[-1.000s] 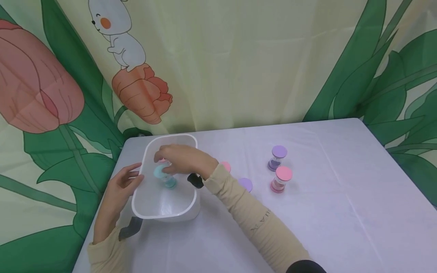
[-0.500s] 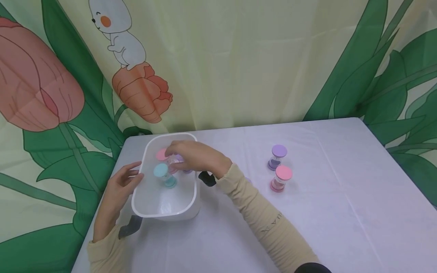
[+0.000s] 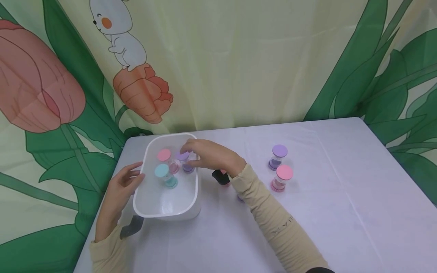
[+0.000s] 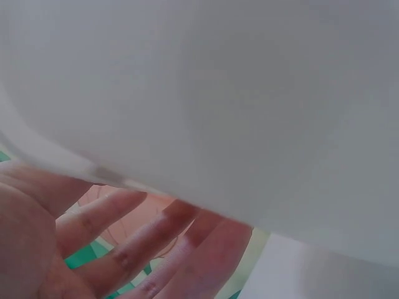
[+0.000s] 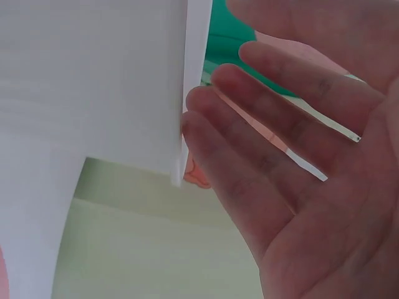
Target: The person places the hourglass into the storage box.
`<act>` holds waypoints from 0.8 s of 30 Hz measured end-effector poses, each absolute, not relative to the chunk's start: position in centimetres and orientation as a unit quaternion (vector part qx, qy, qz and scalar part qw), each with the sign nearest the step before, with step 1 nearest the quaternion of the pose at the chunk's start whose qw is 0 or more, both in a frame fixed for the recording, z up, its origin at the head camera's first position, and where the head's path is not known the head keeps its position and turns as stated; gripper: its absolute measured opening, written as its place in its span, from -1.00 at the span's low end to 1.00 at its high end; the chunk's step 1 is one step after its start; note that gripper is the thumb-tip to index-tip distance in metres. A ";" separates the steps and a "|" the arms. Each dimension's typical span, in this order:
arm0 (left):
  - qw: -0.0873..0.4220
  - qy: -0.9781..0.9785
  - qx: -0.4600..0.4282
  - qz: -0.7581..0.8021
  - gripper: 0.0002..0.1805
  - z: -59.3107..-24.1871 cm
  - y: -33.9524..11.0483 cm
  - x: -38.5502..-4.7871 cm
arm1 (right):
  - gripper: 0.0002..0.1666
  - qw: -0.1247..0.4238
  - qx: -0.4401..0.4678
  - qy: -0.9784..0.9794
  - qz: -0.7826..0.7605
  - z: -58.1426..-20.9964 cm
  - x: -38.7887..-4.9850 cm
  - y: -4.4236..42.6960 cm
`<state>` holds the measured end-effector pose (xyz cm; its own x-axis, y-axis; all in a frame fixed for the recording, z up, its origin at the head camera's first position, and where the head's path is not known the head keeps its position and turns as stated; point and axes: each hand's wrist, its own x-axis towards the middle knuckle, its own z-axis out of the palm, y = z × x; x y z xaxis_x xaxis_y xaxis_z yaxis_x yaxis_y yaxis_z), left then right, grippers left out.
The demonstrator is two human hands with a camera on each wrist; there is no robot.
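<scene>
The white bin (image 3: 164, 213) holds a pink-capped hourglass (image 3: 164, 154), a teal-capped one (image 3: 162, 170) and a purple-capped one (image 3: 182, 156). My left hand (image 3: 120, 191) touches the bin's left rim with thumb and fingertips; the left wrist view shows the fingers (image 4: 134, 249) extended against the bin wall (image 4: 206, 112). Over the right rim is my right hand (image 3: 215, 154), its fingertips above the purple-capped hourglass. In the right wrist view the right hand (image 5: 299, 149) has loosely extended fingers and an empty palm, beside the bin wall (image 5: 93, 75).
A purple hourglass (image 3: 280, 151) and a pink one (image 3: 284, 173) stand on the white table (image 3: 327, 197) right of the bin. Two more, one pink (image 3: 223, 171) and one purple (image 3: 241, 198), are mostly hidden by the right wrist and sleeve. A printed curtain (image 3: 239, 64) hangs behind.
My right hand has moved right from the pink and teal hourglasses toward the bin's right rim. The purple-capped hourglass inside has come into clearer view. My left hand stays at the rim.
</scene>
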<state>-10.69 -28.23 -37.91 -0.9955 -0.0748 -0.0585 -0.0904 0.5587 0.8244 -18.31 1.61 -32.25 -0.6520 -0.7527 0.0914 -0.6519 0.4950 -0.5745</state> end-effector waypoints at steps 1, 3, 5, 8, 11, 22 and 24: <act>0.009 0.883 -0.047 0.467 -0.32 -37.9 -28.2 -10.7 | -0.56 0.085 -0.407 0.859 -0.297 -32.2 -18.2 1.9; 0.007 0.883 -0.047 0.468 -0.32 -37.9 -28.2 -10.7 | -0.55 0.080 -0.403 0.861 -0.301 -32.2 -18.1 2.3; 0.003 0.882 -0.044 0.469 -0.32 -37.9 -28.1 -10.7 | -0.54 0.074 -0.399 0.862 -0.305 -32.2 -18.1 2.8; -0.001 0.882 -0.040 0.470 -0.33 -37.8 -28.1 -10.7 | -0.55 0.065 -0.392 0.866 -0.303 -32.3 -18.0 3.5; 0.000 0.881 -0.041 0.471 -0.33 -37.8 -28.0 -10.6 | -0.54 0.063 -0.385 0.870 -0.303 -32.4 -17.9 4.0; 0.001 0.878 -0.039 0.477 -0.34 -38.0 -28.1 -10.6 | -0.46 0.074 -0.351 0.879 -0.314 -33.1 -17.8 6.2; 0.001 0.880 -0.039 0.473 -0.34 -38.0 -28.2 -10.6 | -0.45 0.073 -0.347 0.877 -0.324 -33.3 -17.8 6.6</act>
<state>-10.57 -28.18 -38.01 -0.9969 -0.0674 -0.0394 -0.0700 0.5493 0.8327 -17.84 6.61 -33.27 -0.7490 -0.6554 0.0974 -0.5615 0.5498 -0.6185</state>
